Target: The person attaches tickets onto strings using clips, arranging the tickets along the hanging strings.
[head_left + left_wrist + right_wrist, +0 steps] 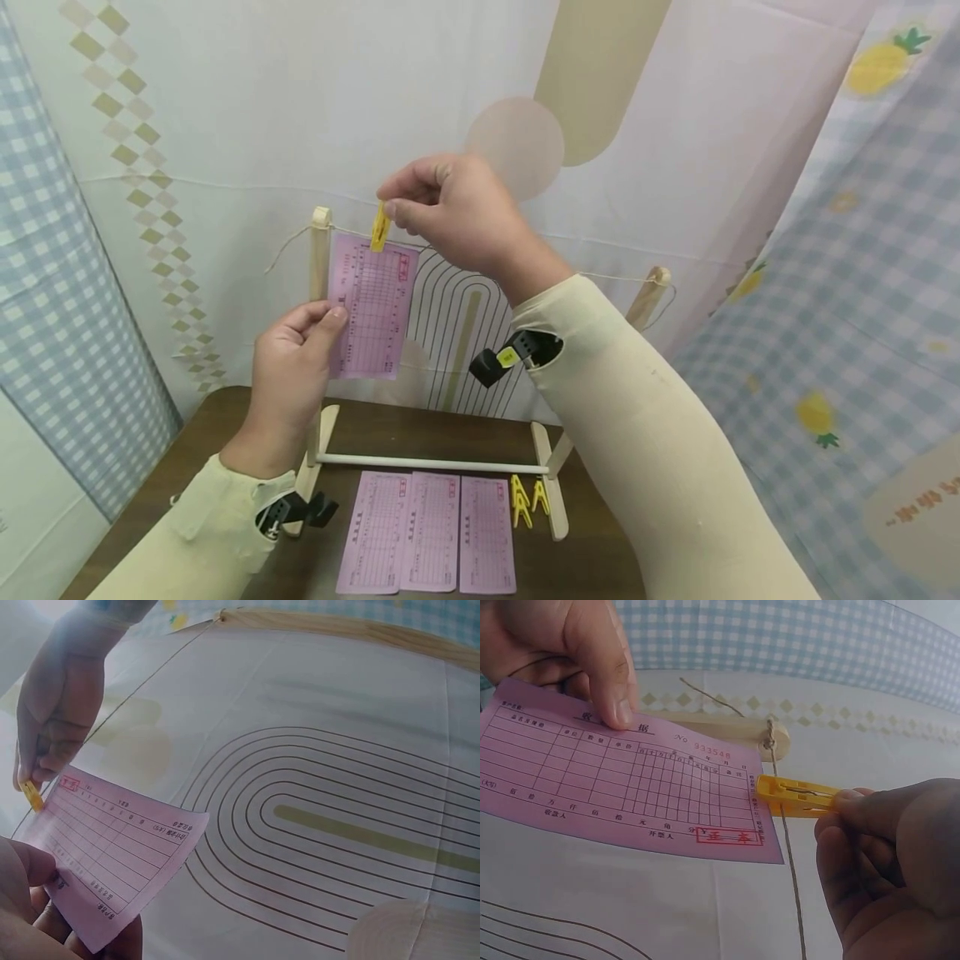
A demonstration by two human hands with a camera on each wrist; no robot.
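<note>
A pink printed slip (372, 308) hangs upright at the left end of a string (795, 900) tied between two wooden posts. My left hand (294, 358) pinches the slip's left edge between thumb and fingers. Above it, my right hand (465, 217) pinches the end of a yellow clothespin (380, 229), whose other end sits over the slip's top edge at the string. In the right wrist view the clothespin (799, 793) overlaps the slip's edge and the string. The left wrist view shows the slip (112, 855) tilted, with the clothespin (31, 796) at its corner.
Three pink slips (430, 533) lie side by side on the brown table (585, 550). Several yellow clothespins (521, 502) lie right of them, by the stand's right foot (551, 500). A white bar (435, 464) joins the stand's feet. The right post (648, 298) rises behind my right forearm.
</note>
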